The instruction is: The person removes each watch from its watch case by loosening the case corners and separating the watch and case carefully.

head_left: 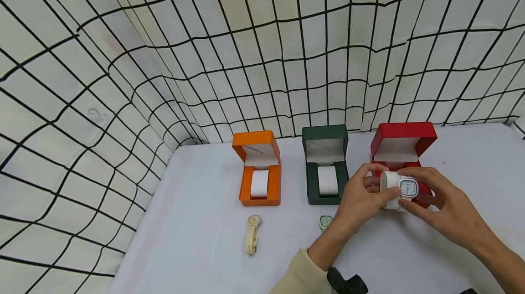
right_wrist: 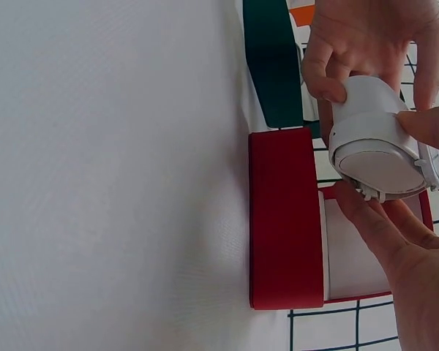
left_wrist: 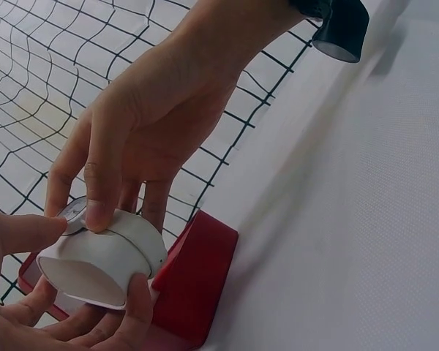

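Observation:
A white watch (head_left: 409,188) with a square face is wrapped around a white watch cushion (head_left: 389,179), above the open red watch box (head_left: 404,131). My left hand (head_left: 362,198) grips the bare end of the cushion, thumb in front. On the other side, my right hand (head_left: 445,207) pinches the watch end between thumb and fingers. In the left wrist view the cushion (left_wrist: 80,274) turns its flat bare end toward the camera. The watch strap (right_wrist: 373,135) rings the cushion's other end in the right wrist view. Fingers hide part of the box.
An open orange box (head_left: 246,198) and an open green box (head_left: 312,189) stand to the left, each with a white cushion. A cream watch (head_left: 252,234) lies before the orange box. A pale green watch (head_left: 326,222) is partly hidden by my left forearm. Black netting (head_left: 287,61) rises behind.

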Motion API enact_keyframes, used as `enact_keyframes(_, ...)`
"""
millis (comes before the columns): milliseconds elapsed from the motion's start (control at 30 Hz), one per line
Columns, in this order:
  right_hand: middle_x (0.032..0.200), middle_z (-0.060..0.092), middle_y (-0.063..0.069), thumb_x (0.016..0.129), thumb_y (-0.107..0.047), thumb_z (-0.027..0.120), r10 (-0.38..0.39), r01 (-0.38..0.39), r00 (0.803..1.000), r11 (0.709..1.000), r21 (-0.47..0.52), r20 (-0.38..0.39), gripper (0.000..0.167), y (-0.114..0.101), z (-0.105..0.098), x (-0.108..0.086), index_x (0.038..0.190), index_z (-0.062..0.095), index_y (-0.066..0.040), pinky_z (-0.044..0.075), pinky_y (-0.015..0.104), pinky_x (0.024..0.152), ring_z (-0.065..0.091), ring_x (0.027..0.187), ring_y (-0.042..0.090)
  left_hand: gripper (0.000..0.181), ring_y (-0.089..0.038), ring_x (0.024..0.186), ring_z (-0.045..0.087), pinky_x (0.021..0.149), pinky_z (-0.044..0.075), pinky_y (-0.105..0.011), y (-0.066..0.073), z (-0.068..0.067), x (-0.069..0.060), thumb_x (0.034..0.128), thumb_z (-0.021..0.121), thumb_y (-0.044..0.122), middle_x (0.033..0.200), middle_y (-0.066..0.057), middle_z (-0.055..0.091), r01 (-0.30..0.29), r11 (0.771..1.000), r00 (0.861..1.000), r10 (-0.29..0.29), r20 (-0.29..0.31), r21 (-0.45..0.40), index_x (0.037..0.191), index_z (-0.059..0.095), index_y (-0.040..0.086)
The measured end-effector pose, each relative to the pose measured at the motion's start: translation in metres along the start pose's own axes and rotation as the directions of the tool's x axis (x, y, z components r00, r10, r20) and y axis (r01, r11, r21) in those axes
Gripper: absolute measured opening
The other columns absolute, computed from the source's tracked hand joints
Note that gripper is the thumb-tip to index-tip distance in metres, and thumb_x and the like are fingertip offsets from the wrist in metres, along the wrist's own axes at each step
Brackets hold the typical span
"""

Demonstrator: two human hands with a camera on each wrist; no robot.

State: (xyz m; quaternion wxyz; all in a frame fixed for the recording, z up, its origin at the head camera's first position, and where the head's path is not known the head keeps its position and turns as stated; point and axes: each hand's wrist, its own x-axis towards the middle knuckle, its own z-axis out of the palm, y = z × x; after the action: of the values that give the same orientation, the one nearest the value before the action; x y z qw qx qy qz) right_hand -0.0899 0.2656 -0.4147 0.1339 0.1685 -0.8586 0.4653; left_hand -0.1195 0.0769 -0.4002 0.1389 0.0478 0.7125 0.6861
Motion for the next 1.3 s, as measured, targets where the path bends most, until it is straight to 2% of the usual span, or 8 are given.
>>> enact_keyframes(500, 0.131, 0.055, -0.009, 0.076, 0.013, 0.084, 0.005, -0.005, 1.0, 1.0, 0.008, 0.002, 0.075, 0.0015, 0.0005, -0.0015, 0.143, 0.057, -0.009, 0.05, 0.001, 0.083, 0.052, 0.112, -0.001, 0.041, -0.001, 0.085, 0.069, 0.07, 0.06, -0.022, 0.0001, -0.0039, 0.0015, 0.0869, 0.083, 0.013, 0.101, 0.012, 0.075, 0.029, 0.999, 0.999, -0.029, 0.029, -0.016, 0.112, 0.06, 0.036)
enact_keyframes(800, 0.13, 0.055, -0.01, 0.075, 0.015, 0.083, 0.001, -0.001, 1.0, 1.0, 0.014, -0.006, 0.076, 0.0021, 0.0004, -0.0029, 0.143, 0.057, -0.01, 0.051, 0.001, 0.082, 0.052, 0.111, 0.0, 0.047, -0.001, 0.08, 0.067, 0.068, 0.057, -0.02, -0.0002, -0.0054, 0.0025, 0.0851, 0.085, 0.012, 0.099, 0.008, 0.075, 0.01, 1.0, 1.0, -0.01, 0.012, 0.004, 0.113, 0.055, 0.037)
enact_keyframes(1100, 0.13, 0.058, -0.009, 0.086, 0.013, 0.075, 0.001, -0.001, 1.0, 1.0, 0.013, -0.024, 0.062, 0.0016, -0.0002, -0.0028, 0.143, 0.06, -0.009, 0.046, -0.002, 0.09, 0.052, 0.113, -0.001, 0.051, -0.001, 0.082, 0.068, 0.069, 0.056, -0.019, 0.0, -0.0058, 0.0022, 0.0853, 0.085, 0.01, 0.098, 0.007, 0.075, -0.001, 1.0, 1.0, 0.001, 0.008, -0.032, 0.115, 0.054, 0.038)
enact_keyframes(1300, 0.135, 0.057, -0.01, 0.088, 0.016, 0.071, -0.003, 0.005, 0.999, 0.999, 0.04, -0.034, 0.065, 0.0024, 0.002, -0.0018, 0.146, 0.055, -0.006, 0.047, -0.001, 0.089, 0.052, 0.125, -0.011, 0.051, -0.002, 0.083, 0.068, 0.071, 0.058, -0.02, -0.0002, -0.0061, 0.0023, 0.0857, 0.085, 0.01, 0.099, 0.007, 0.075, -0.006, 0.999, 1.0, 0.006, 0.003, -0.044, 0.117, 0.054, 0.036)
